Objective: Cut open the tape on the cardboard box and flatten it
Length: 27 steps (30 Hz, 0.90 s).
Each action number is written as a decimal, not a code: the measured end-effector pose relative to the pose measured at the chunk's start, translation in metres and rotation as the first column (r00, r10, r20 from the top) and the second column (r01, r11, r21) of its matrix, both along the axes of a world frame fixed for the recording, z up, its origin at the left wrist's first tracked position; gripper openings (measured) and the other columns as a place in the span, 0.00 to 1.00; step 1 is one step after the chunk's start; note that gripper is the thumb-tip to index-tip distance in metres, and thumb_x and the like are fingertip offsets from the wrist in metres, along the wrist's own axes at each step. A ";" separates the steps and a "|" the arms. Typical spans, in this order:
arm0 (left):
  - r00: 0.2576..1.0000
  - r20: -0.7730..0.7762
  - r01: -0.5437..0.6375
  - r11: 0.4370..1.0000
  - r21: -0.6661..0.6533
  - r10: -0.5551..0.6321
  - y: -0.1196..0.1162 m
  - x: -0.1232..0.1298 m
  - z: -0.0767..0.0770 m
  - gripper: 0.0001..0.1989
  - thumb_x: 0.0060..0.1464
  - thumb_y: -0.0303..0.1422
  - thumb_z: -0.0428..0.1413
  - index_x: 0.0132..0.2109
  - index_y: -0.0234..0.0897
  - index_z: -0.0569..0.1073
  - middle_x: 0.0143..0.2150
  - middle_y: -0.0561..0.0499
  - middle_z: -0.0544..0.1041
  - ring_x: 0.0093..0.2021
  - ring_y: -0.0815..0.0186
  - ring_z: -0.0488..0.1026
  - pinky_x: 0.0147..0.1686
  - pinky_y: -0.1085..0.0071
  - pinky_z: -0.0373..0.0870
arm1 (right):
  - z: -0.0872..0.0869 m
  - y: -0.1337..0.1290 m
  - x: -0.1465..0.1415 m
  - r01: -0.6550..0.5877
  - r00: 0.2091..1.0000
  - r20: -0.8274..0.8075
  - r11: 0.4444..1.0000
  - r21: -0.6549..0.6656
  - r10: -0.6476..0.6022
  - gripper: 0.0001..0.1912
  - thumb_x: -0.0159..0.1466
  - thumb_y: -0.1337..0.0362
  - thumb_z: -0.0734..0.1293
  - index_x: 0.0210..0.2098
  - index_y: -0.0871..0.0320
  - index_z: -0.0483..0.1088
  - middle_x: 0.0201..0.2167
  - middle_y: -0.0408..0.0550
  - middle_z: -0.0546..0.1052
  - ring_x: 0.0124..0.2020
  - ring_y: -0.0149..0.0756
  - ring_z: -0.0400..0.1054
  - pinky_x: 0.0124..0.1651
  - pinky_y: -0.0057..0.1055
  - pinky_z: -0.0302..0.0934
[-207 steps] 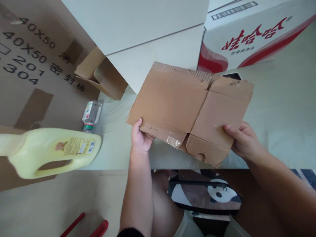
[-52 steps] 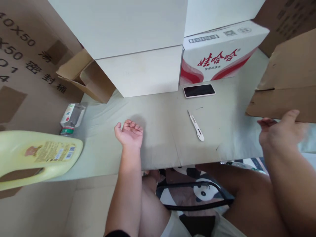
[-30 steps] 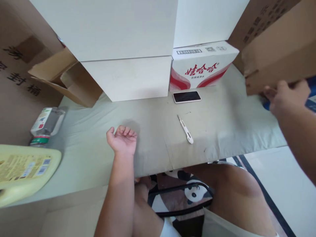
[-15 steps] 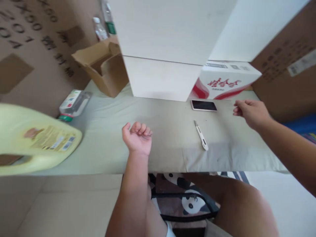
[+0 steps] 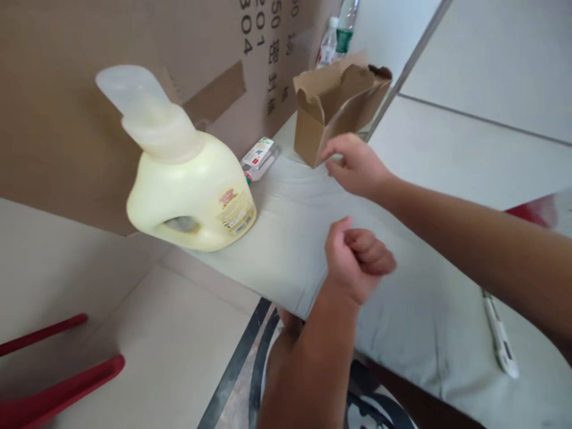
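Note:
My right hand (image 5: 357, 167) reaches across to the small brown cardboard box (image 5: 308, 134), which stands with its top flaps raised. Its bent fingers overlap the box's lower front corner in view; whether they touch it I cannot tell. A gap shows between thumb and fingers, with nothing held. Below it, my left hand (image 5: 360, 256) hovers over the cloth-covered surface (image 5: 286, 256), fingers curled into the palm, thumb sticking up, nothing in them. The white utility knife (image 5: 499, 336) lies at the right, partly behind my right forearm.
A pale yellow jug (image 5: 196, 179) stands at the left edge. Behind it a clear bottle with a green cap (image 5: 261, 158) lies down. More bottles (image 5: 328, 42) stand behind the box. A large carton (image 5: 147, 36) borders the left; white panels (image 5: 469, 131) rise at right. Red bars (image 5: 75, 381) show lower left.
The view has swung left, bringing the whole jug into sight. My right hand has moved leftward from beside the phone to the cardboard box. My left hand has curled more tightly.

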<state>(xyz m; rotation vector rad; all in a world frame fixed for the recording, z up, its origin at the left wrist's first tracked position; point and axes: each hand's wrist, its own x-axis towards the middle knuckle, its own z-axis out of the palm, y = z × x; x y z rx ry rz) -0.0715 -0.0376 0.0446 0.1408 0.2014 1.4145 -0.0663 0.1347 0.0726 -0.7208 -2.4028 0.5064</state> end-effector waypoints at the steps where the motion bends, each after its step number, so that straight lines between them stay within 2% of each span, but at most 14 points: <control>1: 0.998 -0.016 0.062 0.996 0.068 -0.061 0.002 -0.002 -0.001 0.26 0.65 0.41 0.33 0.18 0.41 0.41 0.16 0.59 0.36 0.15 0.73 0.36 0.20 0.69 0.36 | 0.001 0.014 -0.022 0.050 0.999 -0.018 0.999 0.010 -0.050 0.09 0.59 0.69 0.68 0.39 0.57 0.77 0.55 0.55 0.74 0.45 0.41 0.74 0.56 0.45 0.67; 3: 0.991 -0.045 0.134 0.979 0.153 -0.129 0.006 -0.008 -0.003 0.25 0.64 0.41 0.34 0.19 0.41 0.41 0.16 0.59 0.36 0.15 0.74 0.36 0.20 0.69 0.37 | 0.003 0.038 -0.056 0.164 0.986 -0.012 0.986 -0.031 -0.164 0.12 0.58 0.69 0.69 0.42 0.58 0.76 0.62 0.56 0.69 0.53 0.46 0.73 0.63 0.50 0.63; 5: 0.992 -0.052 0.123 0.979 0.164 -0.116 0.006 -0.015 -0.003 0.26 0.64 0.43 0.36 0.19 0.41 0.40 0.16 0.59 0.36 0.15 0.74 0.36 0.20 0.69 0.38 | 0.003 0.056 -0.072 0.235 0.972 0.028 0.968 -0.091 -0.233 0.12 0.58 0.71 0.69 0.42 0.59 0.75 0.55 0.55 0.74 0.55 0.50 0.72 0.64 0.54 0.61; 8: 0.995 -0.102 0.026 0.997 0.076 -0.018 0.003 -0.022 -0.002 0.28 0.63 0.47 0.39 0.19 0.41 0.41 0.16 0.60 0.37 0.15 0.75 0.37 0.20 0.70 0.39 | -0.004 0.061 -0.064 0.272 0.962 0.068 0.946 -0.176 -0.264 0.13 0.60 0.72 0.66 0.45 0.60 0.73 0.34 0.46 0.76 0.44 0.45 0.77 0.58 0.52 0.66; 10: 0.959 -0.236 -0.165 0.986 -0.020 0.156 0.000 -0.023 -0.002 0.28 0.63 0.48 0.43 0.19 0.41 0.43 0.17 0.59 0.39 0.16 0.74 0.39 0.20 0.71 0.42 | -0.011 0.048 -0.040 0.258 0.964 0.000 0.941 -0.219 -0.265 0.15 0.61 0.73 0.64 0.47 0.58 0.72 0.29 0.42 0.74 0.34 0.39 0.76 0.52 0.46 0.69; 11: 0.881 -0.352 -0.356 0.933 -0.057 0.315 -0.002 -0.022 -0.003 0.28 0.62 0.46 0.45 0.19 0.40 0.45 0.18 0.59 0.41 0.17 0.73 0.41 0.21 0.71 0.44 | -0.015 0.038 -0.024 0.238 0.964 -0.062 0.942 -0.238 -0.259 0.15 0.61 0.72 0.64 0.47 0.57 0.72 0.28 0.41 0.74 0.30 0.37 0.74 0.48 0.43 0.70; 12: 0.729 -0.487 -0.574 0.817 -0.054 0.480 -0.003 -0.021 -0.005 0.26 0.62 0.43 0.47 0.20 0.40 0.47 0.19 0.58 0.44 0.19 0.72 0.44 0.22 0.71 0.47 | -0.019 0.025 -0.007 0.226 0.957 -0.121 0.937 -0.267 -0.265 0.13 0.61 0.71 0.64 0.45 0.56 0.72 0.26 0.41 0.73 0.28 0.36 0.73 0.43 0.40 0.70; 14: 0.262 -0.698 -0.891 0.445 0.092 0.667 -0.004 -0.019 -0.008 0.21 0.62 0.36 0.49 0.22 0.39 0.53 0.22 0.56 0.50 0.23 0.69 0.53 0.27 0.71 0.55 | -0.026 -0.006 0.030 0.215 0.936 -0.199 0.918 -0.332 -0.292 0.07 0.62 0.67 0.64 0.39 0.54 0.71 0.22 0.40 0.71 0.24 0.34 0.69 0.34 0.35 0.66; 15: 0.088 -0.732 -0.933 0.313 0.177 0.675 -0.005 -0.018 -0.009 0.18 0.62 0.33 0.49 0.24 0.39 0.55 0.24 0.55 0.53 0.27 0.68 0.58 0.31 0.71 0.58 | -0.028 -0.023 0.050 0.224 0.921 -0.228 0.907 -0.355 -0.317 0.03 0.62 0.65 0.64 0.36 0.53 0.69 0.21 0.40 0.69 0.22 0.34 0.67 0.31 0.34 0.63; 17: -0.066 -0.746 -0.946 0.197 0.259 0.662 -0.005 -0.017 -0.010 0.12 0.61 0.30 0.49 0.28 0.39 0.62 0.29 0.54 0.60 0.34 0.67 0.64 0.39 0.71 0.62 | -0.030 -0.061 0.091 0.240 0.885 -0.297 0.897 -0.370 -0.359 0.04 0.63 0.63 0.64 0.31 0.52 0.65 0.21 0.40 0.68 0.22 0.33 0.63 0.29 0.33 0.58; 20: -0.172 -0.718 -0.947 0.086 0.308 0.674 -0.005 -0.014 -0.008 0.04 0.59 0.29 0.51 0.38 0.42 0.70 0.39 0.53 0.68 0.46 0.66 0.68 0.51 0.70 0.63 | -0.029 -0.120 0.156 0.280 0.740 -0.498 0.880 -0.382 -0.452 0.09 0.60 0.62 0.67 0.34 0.48 0.61 0.26 0.41 0.70 0.27 0.37 0.64 0.31 0.35 0.57; 22: -0.132 -0.686 -0.899 0.205 0.387 0.716 -0.005 -0.006 -0.006 0.09 0.62 0.34 0.51 0.45 0.43 0.75 0.47 0.52 0.74 0.53 0.63 0.70 0.57 0.68 0.63 | -0.031 -0.153 0.197 0.343 0.630 -0.560 0.840 -0.421 -0.538 0.10 0.60 0.61 0.67 0.34 0.46 0.59 0.24 0.41 0.69 0.26 0.40 0.64 0.34 0.38 0.58; 25: 0.137 -0.715 -0.563 0.648 0.513 0.685 -0.003 0.016 -0.009 0.23 0.66 0.49 0.47 0.45 0.39 0.81 0.48 0.45 0.81 0.54 0.56 0.75 0.56 0.62 0.68 | -0.042 -0.184 0.250 0.547 0.500 -0.557 0.740 -0.391 -0.663 0.11 0.59 0.56 0.70 0.32 0.44 0.62 0.30 0.47 0.70 0.35 0.47 0.67 0.39 0.46 0.59; 27: 0.194 -0.765 -0.314 0.778 0.545 0.614 0.000 0.034 -0.014 0.30 0.66 0.54 0.44 0.43 0.39 0.83 0.45 0.43 0.83 0.53 0.53 0.77 0.56 0.58 0.70 | -0.052 -0.192 0.277 0.611 0.410 -0.567 0.676 -0.411 -0.715 0.13 0.56 0.55 0.74 0.35 0.41 0.66 0.43 0.50 0.72 0.44 0.50 0.69 0.44 0.51 0.61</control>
